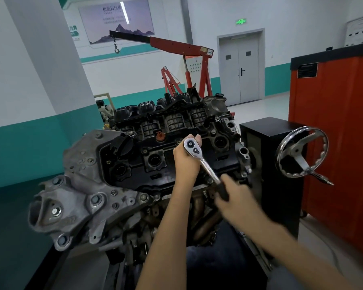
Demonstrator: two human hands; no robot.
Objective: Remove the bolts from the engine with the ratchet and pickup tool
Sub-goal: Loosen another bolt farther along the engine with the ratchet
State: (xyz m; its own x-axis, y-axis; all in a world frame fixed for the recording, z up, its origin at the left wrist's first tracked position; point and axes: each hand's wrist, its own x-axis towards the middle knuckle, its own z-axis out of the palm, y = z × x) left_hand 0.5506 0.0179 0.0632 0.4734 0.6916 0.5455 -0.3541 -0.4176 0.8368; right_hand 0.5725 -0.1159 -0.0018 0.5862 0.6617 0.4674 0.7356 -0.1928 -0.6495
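Head view: L hand (186,162) cups ratchet (205,164) head atop engine (134,164), mid-cover; R hand (237,193) grips handle, blurred; bolt hidden under the head, so press it square w/ your L, swing short, steady.

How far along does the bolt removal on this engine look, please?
No removed bolts show, so nothing looks finished. In hand: the left hand steadies the head of the ratchet on the valve cover while the right hand grips its handle. Left: cover bolts still sit in place, such as this bolt, and no pickup tool is in view.
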